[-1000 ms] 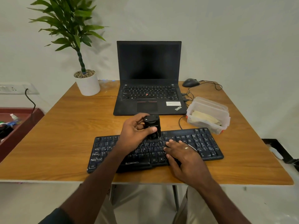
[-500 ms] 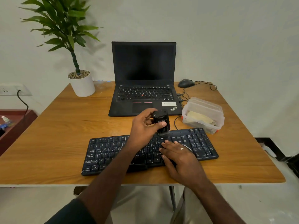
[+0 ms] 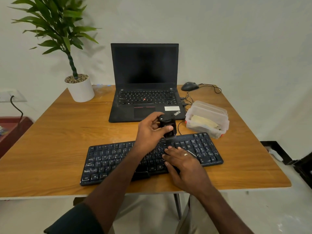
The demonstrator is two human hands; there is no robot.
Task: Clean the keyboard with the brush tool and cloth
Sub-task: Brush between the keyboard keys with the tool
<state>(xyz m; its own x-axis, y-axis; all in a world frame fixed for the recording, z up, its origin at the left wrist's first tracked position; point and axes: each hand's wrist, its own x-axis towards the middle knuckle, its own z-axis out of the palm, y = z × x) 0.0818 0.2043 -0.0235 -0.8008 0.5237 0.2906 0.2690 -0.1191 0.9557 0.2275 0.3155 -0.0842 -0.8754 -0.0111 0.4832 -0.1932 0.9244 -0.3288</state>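
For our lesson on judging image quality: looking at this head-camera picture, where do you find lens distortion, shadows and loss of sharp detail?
Head view: wide-angle bending bows the table edges; soft, even light casts the plant's faint shadow on the wall; the laptop screen is dark, without glare; the left hand gripping the brush tool looks slightly soft; keyboard legends are only partly legible.

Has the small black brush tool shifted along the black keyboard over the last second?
Yes. The black brush tool in the left hand slid rightward along the black keyboard's top rows.
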